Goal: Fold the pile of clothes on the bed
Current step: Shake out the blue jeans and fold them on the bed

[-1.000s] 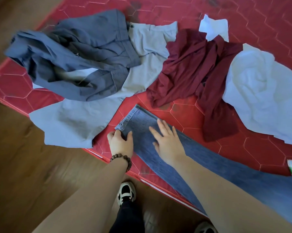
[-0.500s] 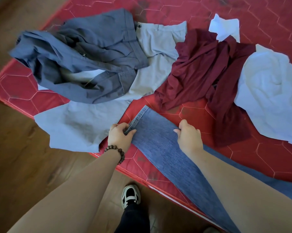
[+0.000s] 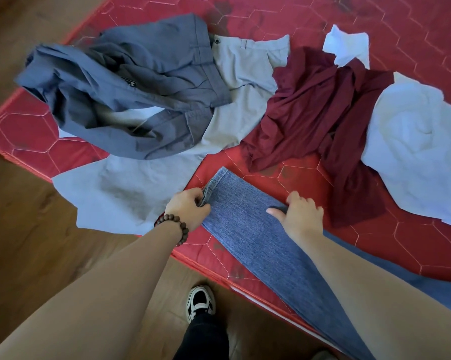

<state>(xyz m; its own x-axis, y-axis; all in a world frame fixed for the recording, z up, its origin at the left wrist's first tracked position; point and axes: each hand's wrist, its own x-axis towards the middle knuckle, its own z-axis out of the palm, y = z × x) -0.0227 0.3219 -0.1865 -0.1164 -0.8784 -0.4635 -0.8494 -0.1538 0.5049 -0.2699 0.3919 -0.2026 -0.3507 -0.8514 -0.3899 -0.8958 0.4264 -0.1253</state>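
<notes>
At the far left, a brown wooden floor (image 3: 32, 242) borders the red quilted mattress (image 3: 414, 29) with its stitched hexagon pattern. On the mattress's left part a crumpled dark slate-blue garment (image 3: 120, 100) lies on top of a pair of pale grey trousers (image 3: 240, 100), whose leg spreads toward the near edge of the mattress and overhangs it. Just right of that leg, the left hand (image 3: 189, 207), with a brown wooden bead bracelet (image 3: 176, 224) at its wrist, has its fingers curled around the hem end of the blue denim jeans leg (image 3: 250, 229), pinching it at the near corner. The jeans leg lies flat across the near part of the mattress, running from the hem toward the lower right and off the edge. Below, a black-and-white sneaker (image 3: 201, 302) stands on the floor. The right hand (image 3: 301, 216) grips the far edge of the same leg, fingers tucked under the fabric and thumb on top. Beyond it sprawls a rumpled maroon garment (image 3: 318, 118), and further right a bunched white cloth (image 3: 416, 157) lies partly under it.
</notes>
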